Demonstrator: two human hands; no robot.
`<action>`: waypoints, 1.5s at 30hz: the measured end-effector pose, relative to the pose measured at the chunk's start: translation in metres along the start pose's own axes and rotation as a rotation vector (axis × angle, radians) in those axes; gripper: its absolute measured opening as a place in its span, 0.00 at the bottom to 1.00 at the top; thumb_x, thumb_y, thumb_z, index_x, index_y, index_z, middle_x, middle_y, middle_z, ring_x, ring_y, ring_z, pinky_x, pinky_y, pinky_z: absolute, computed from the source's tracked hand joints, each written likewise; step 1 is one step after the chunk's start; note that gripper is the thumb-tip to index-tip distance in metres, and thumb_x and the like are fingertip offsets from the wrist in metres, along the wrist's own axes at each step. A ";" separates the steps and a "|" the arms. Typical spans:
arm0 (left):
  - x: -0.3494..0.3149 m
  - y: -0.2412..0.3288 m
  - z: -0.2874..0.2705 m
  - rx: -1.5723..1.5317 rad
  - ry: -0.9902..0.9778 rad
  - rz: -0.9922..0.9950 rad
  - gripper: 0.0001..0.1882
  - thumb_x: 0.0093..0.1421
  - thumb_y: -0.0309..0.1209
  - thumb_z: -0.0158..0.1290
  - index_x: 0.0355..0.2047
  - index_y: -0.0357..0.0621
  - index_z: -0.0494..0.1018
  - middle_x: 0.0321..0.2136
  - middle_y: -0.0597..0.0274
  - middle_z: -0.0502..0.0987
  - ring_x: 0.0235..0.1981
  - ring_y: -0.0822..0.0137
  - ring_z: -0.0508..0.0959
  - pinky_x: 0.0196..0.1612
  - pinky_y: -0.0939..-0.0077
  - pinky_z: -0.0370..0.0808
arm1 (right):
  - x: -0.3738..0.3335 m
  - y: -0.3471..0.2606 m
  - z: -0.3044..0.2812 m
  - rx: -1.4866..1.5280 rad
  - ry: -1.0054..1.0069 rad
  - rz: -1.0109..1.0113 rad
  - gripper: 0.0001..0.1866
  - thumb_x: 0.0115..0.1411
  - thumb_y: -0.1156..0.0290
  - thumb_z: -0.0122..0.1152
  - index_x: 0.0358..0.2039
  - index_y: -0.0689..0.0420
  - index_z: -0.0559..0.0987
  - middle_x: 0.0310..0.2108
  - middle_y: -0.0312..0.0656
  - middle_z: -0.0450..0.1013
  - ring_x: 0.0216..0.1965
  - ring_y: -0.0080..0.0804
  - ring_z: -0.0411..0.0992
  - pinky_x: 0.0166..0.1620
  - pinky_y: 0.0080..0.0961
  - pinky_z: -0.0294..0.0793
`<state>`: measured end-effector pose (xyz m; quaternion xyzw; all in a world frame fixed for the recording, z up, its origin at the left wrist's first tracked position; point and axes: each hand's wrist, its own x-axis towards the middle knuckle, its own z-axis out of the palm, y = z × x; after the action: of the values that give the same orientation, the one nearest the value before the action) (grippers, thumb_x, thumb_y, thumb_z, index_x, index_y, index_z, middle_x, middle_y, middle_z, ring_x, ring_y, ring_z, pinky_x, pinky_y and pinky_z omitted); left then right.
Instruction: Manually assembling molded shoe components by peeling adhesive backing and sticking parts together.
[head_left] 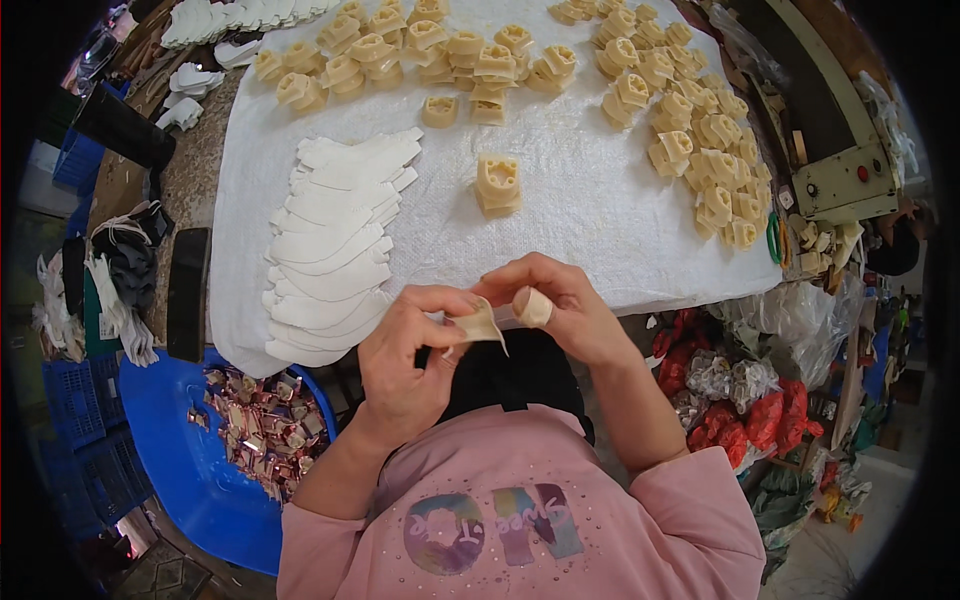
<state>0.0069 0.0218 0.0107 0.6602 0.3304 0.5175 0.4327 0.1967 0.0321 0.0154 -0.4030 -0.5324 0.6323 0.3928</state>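
Observation:
In front of my chest, my left hand [405,345] pinches a thin, bent cream piece [478,322] between thumb and fingers. A pointed corner of it hangs down. My right hand [575,305] curls in from the other side, its fingertips meeting the piece's far edge. Its thumb wears a beige cover [532,307]. Beyond my hands, a short stack of cream ring-like pieces [498,186] stands on the white-covered table [440,240]. To the left lie overlapping white curved cut-outs [330,250], fanned in a column.
Cream ring stacks fill the far side, with more stacks [715,150] at right. A blue tub [180,470] of small shiny scraps sits low left. A dark phone-like slab [188,290] lies by the table's left edge. Red and clear plastic bags [745,400] crowd the lower right.

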 end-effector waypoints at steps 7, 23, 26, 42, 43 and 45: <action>0.000 -0.002 -0.002 0.226 -0.155 0.207 0.12 0.47 0.11 0.54 0.24 0.39 0.64 0.33 0.53 0.74 0.30 0.63 0.76 0.33 0.77 0.72 | 0.006 0.003 -0.002 0.110 -0.178 0.003 0.21 0.53 0.74 0.63 0.47 0.63 0.70 0.36 0.43 0.74 0.39 0.27 0.73 0.45 0.26 0.73; 0.001 -0.004 0.006 -0.378 0.186 -0.306 0.07 0.55 0.20 0.56 0.33 0.31 0.70 0.37 0.52 0.76 0.39 0.70 0.75 0.44 0.76 0.72 | 0.009 0.014 0.008 -0.214 0.020 -0.401 0.12 0.60 0.72 0.52 0.45 0.56 0.72 0.43 0.40 0.69 0.48 0.35 0.63 0.52 0.30 0.62; 0.003 -0.003 0.011 -0.390 0.195 -0.314 0.06 0.55 0.21 0.56 0.31 0.33 0.70 0.36 0.51 0.76 0.37 0.72 0.75 0.43 0.77 0.73 | 0.007 0.012 0.013 -0.263 0.094 -0.400 0.08 0.58 0.75 0.52 0.39 0.56 0.72 0.40 0.40 0.66 0.47 0.37 0.61 0.51 0.31 0.60; 0.004 -0.001 0.014 -0.291 0.111 -0.296 0.07 0.55 0.23 0.57 0.31 0.34 0.71 0.33 0.57 0.77 0.31 0.77 0.72 0.36 0.83 0.70 | 0.009 0.001 0.021 -0.786 0.303 -0.621 0.06 0.49 0.79 0.55 0.28 0.59 0.69 0.31 0.44 0.64 0.34 0.42 0.61 0.39 0.31 0.61; 0.004 0.000 0.014 -0.294 0.109 -0.296 0.07 0.55 0.23 0.57 0.31 0.34 0.71 0.33 0.57 0.77 0.31 0.77 0.72 0.36 0.83 0.70 | 0.009 0.006 0.019 -0.682 0.298 -0.606 0.05 0.50 0.77 0.56 0.27 0.58 0.69 0.31 0.42 0.64 0.34 0.38 0.62 0.38 0.30 0.63; 0.002 0.001 0.013 -0.301 0.117 -0.344 0.05 0.54 0.24 0.58 0.30 0.38 0.73 0.35 0.57 0.76 0.35 0.73 0.72 0.40 0.78 0.70 | 0.008 0.008 0.018 -0.578 0.287 -0.590 0.05 0.51 0.75 0.57 0.26 0.58 0.69 0.31 0.41 0.64 0.33 0.35 0.62 0.38 0.29 0.64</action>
<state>0.0204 0.0203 0.0108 0.4910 0.3818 0.5169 0.5883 0.1768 0.0317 0.0091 -0.4107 -0.7199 0.2557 0.4977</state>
